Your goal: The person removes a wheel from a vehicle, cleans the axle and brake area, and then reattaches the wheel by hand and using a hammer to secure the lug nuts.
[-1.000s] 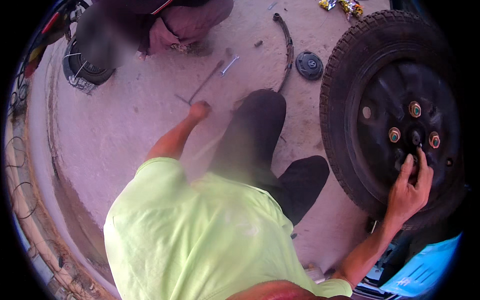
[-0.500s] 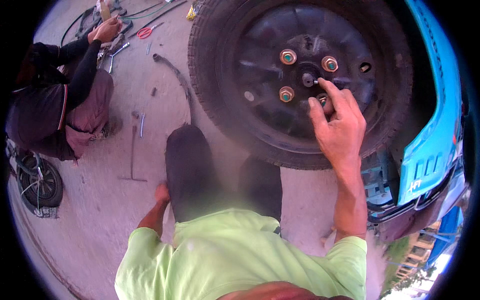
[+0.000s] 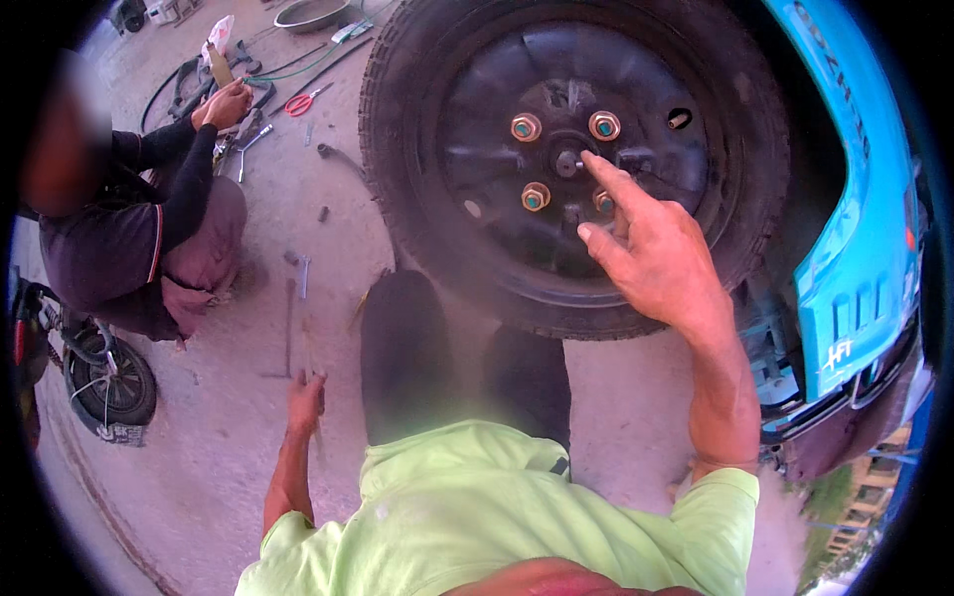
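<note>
My right hand (image 3: 656, 258) reaches up to the black wheel (image 3: 507, 248), fingers apart, the index fingertip at a small pin beside the centre hub (image 3: 567, 163). Brassy nuts (image 3: 525, 126) with green centres surround the hub; one is partly behind my fingers. My left hand (image 3: 306, 395) is low by my left knee, fingers closed round something thin and indistinct, beside a T-handled tool (image 3: 289, 328) lying on the ground. A small wrench (image 3: 304, 278) lies just beyond.
A crouching co-worker (image 3: 119, 248) handles something at the upper left, near red scissors (image 3: 299, 104), hoses and a basin (image 3: 316, 15). A small spoked-rim wheel (image 3: 114, 387) is at left. A turquoise body panel (image 3: 850, 278) borders the wheel on the right.
The view has swung round, bringing the co-worker and turquoise panel further into sight. My left hand has come into clearer view by the T-handled tool. My right index finger stays at the hub.
</note>
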`<state>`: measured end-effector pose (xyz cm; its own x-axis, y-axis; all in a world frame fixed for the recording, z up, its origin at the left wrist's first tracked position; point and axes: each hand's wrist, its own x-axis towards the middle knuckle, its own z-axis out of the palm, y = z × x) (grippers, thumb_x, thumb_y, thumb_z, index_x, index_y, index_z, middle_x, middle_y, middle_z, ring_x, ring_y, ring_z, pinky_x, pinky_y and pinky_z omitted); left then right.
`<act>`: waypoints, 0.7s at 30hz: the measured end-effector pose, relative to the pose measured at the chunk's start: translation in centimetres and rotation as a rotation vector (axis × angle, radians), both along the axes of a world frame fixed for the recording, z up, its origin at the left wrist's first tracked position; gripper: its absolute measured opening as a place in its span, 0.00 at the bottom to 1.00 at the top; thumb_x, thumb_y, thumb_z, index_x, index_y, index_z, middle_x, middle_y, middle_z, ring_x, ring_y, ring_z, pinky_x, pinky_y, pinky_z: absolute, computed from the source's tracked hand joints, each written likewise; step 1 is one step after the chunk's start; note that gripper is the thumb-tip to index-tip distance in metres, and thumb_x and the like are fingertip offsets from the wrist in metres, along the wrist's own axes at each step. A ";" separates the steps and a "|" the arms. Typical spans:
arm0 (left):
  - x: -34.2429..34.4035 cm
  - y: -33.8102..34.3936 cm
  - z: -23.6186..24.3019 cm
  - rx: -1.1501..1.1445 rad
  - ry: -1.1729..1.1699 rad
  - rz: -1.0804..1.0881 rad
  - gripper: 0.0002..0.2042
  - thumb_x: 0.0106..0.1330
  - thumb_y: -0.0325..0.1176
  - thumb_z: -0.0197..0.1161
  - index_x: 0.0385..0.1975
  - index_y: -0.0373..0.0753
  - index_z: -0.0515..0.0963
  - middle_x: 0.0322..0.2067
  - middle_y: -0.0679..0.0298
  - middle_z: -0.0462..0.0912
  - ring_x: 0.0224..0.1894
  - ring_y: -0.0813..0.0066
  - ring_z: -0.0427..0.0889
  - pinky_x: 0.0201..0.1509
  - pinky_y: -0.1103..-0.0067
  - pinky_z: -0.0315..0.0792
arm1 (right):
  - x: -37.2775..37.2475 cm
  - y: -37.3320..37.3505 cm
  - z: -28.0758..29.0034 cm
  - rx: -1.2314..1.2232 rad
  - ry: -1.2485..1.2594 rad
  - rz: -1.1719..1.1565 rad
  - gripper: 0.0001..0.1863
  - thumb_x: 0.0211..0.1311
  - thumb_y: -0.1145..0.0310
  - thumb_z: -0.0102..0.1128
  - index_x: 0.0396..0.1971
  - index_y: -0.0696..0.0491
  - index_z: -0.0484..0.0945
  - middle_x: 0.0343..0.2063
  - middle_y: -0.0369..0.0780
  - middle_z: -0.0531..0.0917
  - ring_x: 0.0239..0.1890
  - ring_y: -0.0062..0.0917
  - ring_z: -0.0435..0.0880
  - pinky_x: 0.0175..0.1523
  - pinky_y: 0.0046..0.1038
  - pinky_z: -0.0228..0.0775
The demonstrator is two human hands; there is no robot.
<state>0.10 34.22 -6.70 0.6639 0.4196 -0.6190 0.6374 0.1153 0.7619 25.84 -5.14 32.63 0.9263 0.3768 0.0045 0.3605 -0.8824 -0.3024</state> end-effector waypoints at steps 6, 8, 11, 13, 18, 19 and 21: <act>8.2 -6.1 14.9 -0.077 -0.595 -0.145 0.23 0.68 0.52 0.59 0.43 0.34 0.74 0.25 0.65 0.74 0.19 0.79 0.71 0.19 0.80 0.66 | -0.6 -0.7 -1.2 -0.048 -0.106 0.078 0.35 0.59 0.64 0.61 0.67 0.54 0.63 0.25 0.58 0.82 0.34 0.56 0.83 0.46 0.48 0.74; 10.8 -9.3 19.4 -0.122 -0.737 -0.243 0.28 0.69 0.55 0.56 0.48 0.31 0.74 0.27 0.63 0.77 0.20 0.79 0.73 0.20 0.82 0.66 | -0.6 -0.5 -0.9 -0.036 -0.009 0.054 0.37 0.59 0.64 0.61 0.68 0.55 0.61 0.27 0.60 0.82 0.35 0.56 0.83 0.46 0.48 0.74; 13.9 -13.0 22.7 -0.198 -0.790 -0.393 0.30 0.70 0.58 0.53 0.49 0.30 0.74 0.28 0.61 0.78 0.21 0.80 0.74 0.21 0.83 0.65 | -0.6 -0.5 -1.1 -0.008 0.018 0.058 0.40 0.59 0.64 0.61 0.70 0.54 0.57 0.29 0.60 0.82 0.36 0.57 0.83 0.47 0.49 0.73; 15.3 -15.4 24.1 -0.208 -0.796 -0.447 0.30 0.71 0.59 0.51 0.48 0.30 0.74 0.28 0.61 0.78 0.20 0.80 0.73 0.21 0.84 0.65 | -0.7 -0.5 -1.0 0.016 0.077 0.052 0.41 0.59 0.64 0.61 0.71 0.54 0.55 0.31 0.61 0.82 0.37 0.57 0.83 0.48 0.49 0.72; 17.6 -18.2 22.4 0.031 -0.881 -0.545 0.26 0.76 0.53 0.46 0.46 0.30 0.74 0.23 0.65 0.76 0.18 0.82 0.70 0.20 0.83 0.62 | -1.1 -0.7 -1.1 0.041 0.079 0.051 0.42 0.58 0.63 0.62 0.71 0.54 0.55 0.31 0.60 0.83 0.38 0.56 0.83 0.49 0.50 0.72; 17.6 -18.9 23.8 0.032 -0.857 -0.557 0.25 0.76 0.52 0.46 0.45 0.30 0.74 0.23 0.65 0.76 0.18 0.83 0.70 0.20 0.83 0.62 | -1.1 -0.8 -1.2 0.045 0.080 0.052 0.42 0.58 0.63 0.62 0.71 0.54 0.55 0.31 0.59 0.83 0.38 0.55 0.83 0.49 0.50 0.72; 17.6 -19.3 24.7 0.071 -0.817 -0.570 0.24 0.76 0.51 0.46 0.45 0.31 0.74 0.23 0.66 0.76 0.19 0.83 0.70 0.20 0.83 0.62 | -1.1 -0.9 -1.5 0.046 0.074 0.055 0.42 0.58 0.63 0.62 0.71 0.54 0.55 0.31 0.59 0.83 0.38 0.55 0.83 0.49 0.49 0.73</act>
